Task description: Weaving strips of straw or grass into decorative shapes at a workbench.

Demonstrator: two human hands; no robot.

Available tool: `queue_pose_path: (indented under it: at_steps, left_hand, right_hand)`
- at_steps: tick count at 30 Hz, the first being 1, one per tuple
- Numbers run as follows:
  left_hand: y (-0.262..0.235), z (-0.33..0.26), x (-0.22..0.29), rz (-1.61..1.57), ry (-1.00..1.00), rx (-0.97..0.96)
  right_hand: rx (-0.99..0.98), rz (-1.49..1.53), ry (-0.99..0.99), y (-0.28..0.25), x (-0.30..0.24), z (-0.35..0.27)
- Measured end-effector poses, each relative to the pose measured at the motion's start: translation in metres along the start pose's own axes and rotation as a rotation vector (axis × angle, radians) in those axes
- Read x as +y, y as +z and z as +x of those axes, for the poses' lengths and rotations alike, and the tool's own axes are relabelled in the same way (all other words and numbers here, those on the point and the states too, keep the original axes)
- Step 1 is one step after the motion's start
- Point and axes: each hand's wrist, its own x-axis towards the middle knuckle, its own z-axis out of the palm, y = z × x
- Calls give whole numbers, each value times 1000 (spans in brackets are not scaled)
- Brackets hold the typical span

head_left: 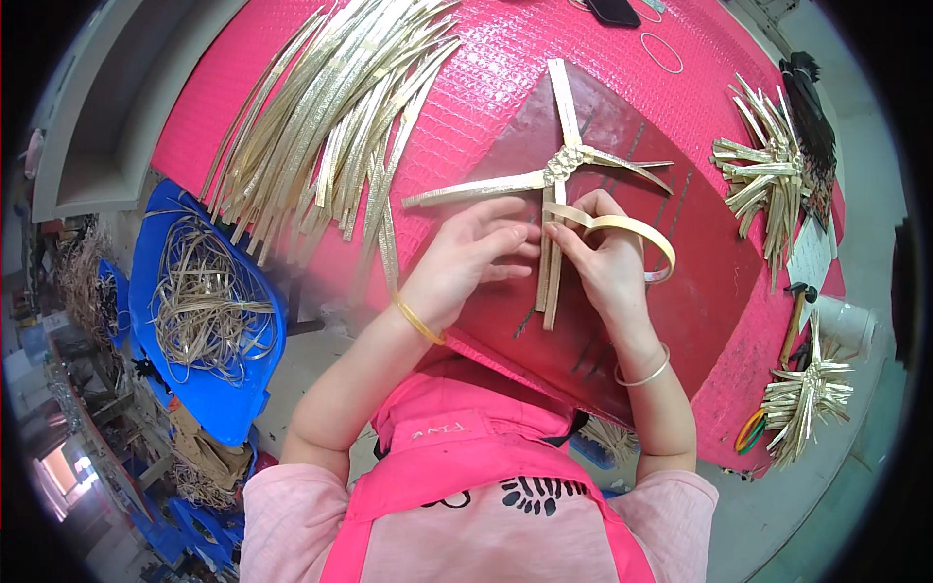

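Resting on the dark red board (680, 291), the woven strip piece (564, 165) served as the centre of everything: a small plaited knot with flat pale strips radiating from it. Just below that knot, the left hand (466, 262) lay with its fingers (510, 238) stretched out and pressed together against the downward strips. Beside it, also below the knot, the right hand (607, 262) pinched one strip between its fingers (573, 233), and that looped strip (641, 233) curved out to the right of the knot and back. Up and to the left of the piece, a large bundle of loose strips (330, 117) fanned over the pink table (505, 58). Far to the right of it lay finished woven stars (768, 175). Far left and lower, a blue tub (209, 389) held tangled offcuts.
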Motion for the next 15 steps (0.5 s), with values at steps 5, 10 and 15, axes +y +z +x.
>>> queue_pose_path:
  at_steps: [5,10,15]
  left_hand:
    - [12,9,-5,296,160,-100]
    - [23,5,-14,-57,113,-108]
    - [22,-5,-5,-45,0,-101]
  right_hand:
    - [-149,619,157,0,-1,-23]
    - [-77,133,-60,-10,-11,-47]
    - [-2,512,149,-20,-11,-46]
